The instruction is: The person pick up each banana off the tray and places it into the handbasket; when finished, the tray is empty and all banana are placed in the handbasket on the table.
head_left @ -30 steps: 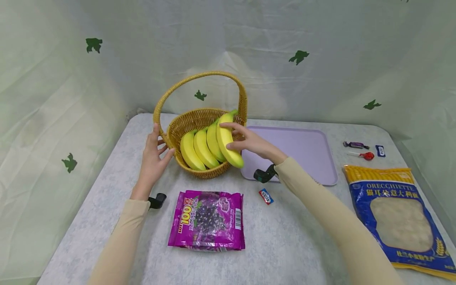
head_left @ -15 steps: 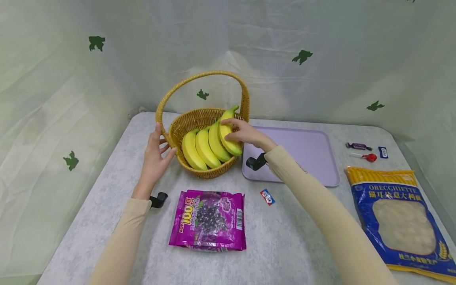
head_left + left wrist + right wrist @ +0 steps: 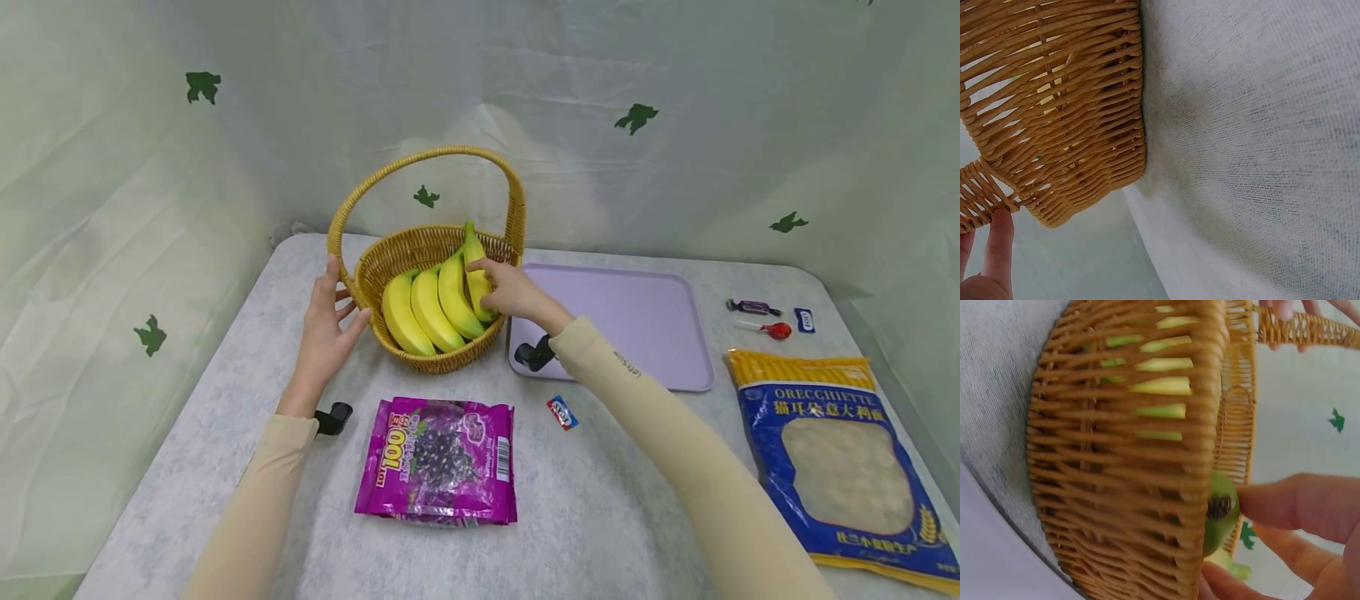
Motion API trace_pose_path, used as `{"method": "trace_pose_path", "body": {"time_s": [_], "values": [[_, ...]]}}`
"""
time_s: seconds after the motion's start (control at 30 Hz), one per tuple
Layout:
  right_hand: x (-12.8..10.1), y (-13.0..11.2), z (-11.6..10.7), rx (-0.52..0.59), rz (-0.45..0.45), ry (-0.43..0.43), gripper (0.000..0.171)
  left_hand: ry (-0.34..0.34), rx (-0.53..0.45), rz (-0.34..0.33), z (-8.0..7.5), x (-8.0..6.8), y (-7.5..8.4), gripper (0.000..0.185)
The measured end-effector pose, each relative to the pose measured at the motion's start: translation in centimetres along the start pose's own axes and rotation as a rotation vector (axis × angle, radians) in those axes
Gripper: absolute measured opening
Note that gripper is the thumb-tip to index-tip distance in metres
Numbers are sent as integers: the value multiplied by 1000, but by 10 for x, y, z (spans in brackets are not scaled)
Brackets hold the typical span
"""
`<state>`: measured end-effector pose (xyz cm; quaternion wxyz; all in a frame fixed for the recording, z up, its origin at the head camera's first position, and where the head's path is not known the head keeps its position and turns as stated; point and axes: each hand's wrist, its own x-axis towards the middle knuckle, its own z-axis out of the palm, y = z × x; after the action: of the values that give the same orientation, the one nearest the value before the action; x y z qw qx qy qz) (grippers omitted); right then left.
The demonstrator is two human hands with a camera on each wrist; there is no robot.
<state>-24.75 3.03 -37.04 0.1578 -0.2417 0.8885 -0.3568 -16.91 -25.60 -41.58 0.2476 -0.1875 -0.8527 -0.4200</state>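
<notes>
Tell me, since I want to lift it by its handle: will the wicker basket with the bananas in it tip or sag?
The wicker basket looks stiffly woven, so it should hardly sag. The bananas fill its near side, so it may tilt that way when hung from the handle. The left hand touching its side suggests that it shifts easily on the table.

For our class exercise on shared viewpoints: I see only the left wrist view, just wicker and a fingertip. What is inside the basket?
Observer: A bunch of bananas lies in the basket.
Operator: Where is the right hand?
Observer: The right hand grips the bunch at its right side, fingers curled round the outermost banana.
Operator: What lies in front of the basket?
Observer: A purple snack bag lies flat on the table, apart from the basket.
</notes>
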Motion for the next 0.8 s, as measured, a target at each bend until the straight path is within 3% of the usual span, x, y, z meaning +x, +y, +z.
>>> {"method": "trace_pose_path", "body": {"time_s": [0.13, 0.3, 0.4, 0.53, 0.67, 0.8], "values": [[-4, 0, 2, 4, -11, 41, 58, -3, -14, -8, 1, 0, 0, 94], [-20, 9, -4, 153, -27, 116, 48, -11, -68, -48, 1, -2, 4, 90], [-38, 15, -14, 239, -40, 154, 46, -30, -96, -84, -3, -3, 17, 86], [-62, 33, -29, 300, -27, 195, 48, -35, -64, -110, -12, -6, 33, 83], [-83, 57, -42, 292, 20, 254, 51, 22, -19, -100, -18, -9, 45, 75], [-106, 76, -56, 254, 63, 317, 54, 100, 24, -36, -21, -12, 62, 69]]}}
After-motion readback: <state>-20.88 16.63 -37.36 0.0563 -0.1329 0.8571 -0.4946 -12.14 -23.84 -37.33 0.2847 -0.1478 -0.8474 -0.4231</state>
